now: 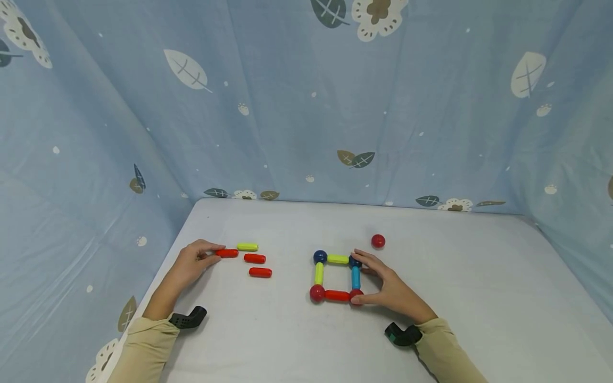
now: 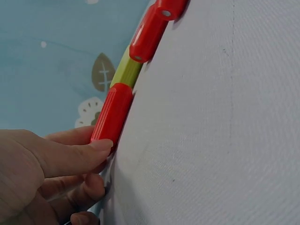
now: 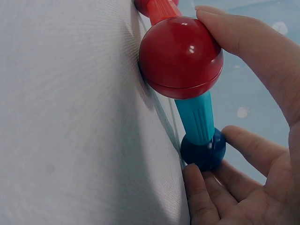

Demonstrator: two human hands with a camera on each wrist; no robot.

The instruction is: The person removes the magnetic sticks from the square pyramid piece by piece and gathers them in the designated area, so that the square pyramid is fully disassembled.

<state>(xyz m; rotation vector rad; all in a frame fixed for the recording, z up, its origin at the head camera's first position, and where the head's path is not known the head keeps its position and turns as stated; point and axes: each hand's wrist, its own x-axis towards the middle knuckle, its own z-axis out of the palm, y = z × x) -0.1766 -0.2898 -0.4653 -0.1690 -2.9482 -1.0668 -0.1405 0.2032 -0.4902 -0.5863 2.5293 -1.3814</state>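
Note:
My left hand pinches one end of a red magnetic rod between thumb and fingers; the rod lies at the table's left. My right hand grips the right side of a square frame of rods and balls. Its thumb is on the near red ball, while its fingers touch the far blue ball. A light-blue rod joins these two balls. Yellow-green rods form the far and left sides, a red rod the near side. Another blue ball and red ball make the left corners.
Beside the left hand's rod lie a loose yellow-green rod and two more red rods. A loose red ball sits behind the square, to its right. Blue patterned cloth hangs behind and beside the white table.

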